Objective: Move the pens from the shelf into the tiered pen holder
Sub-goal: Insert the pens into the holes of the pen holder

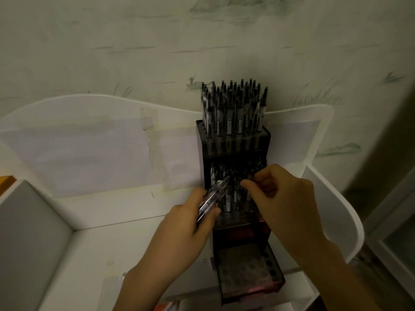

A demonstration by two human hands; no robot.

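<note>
A dark tiered pen holder (265, 140) stands on the white shelf (112, 239) against the back panel. Its top tier is packed with upright pens (233, 104), and several more fill the middle tier (235, 194). The lowest tier (249, 272) shows bare round holes. My left hand (186, 230) grips a small bundle of clear pens (213, 196), tilted up to the right, beside the middle tier. My right hand (285, 198) hovers over the middle tier with thumb and fingers pinched together among the pens there; the dim light hides whether a pen is between them.
A translucent white back panel (89, 135) with taped paper rises behind the shelf. A white divider wall (33, 232) stands at the left and a curved side panel (332, 198) at the right. Patterned wallpaper is behind, and an orange object (6, 179) peeks in at far left.
</note>
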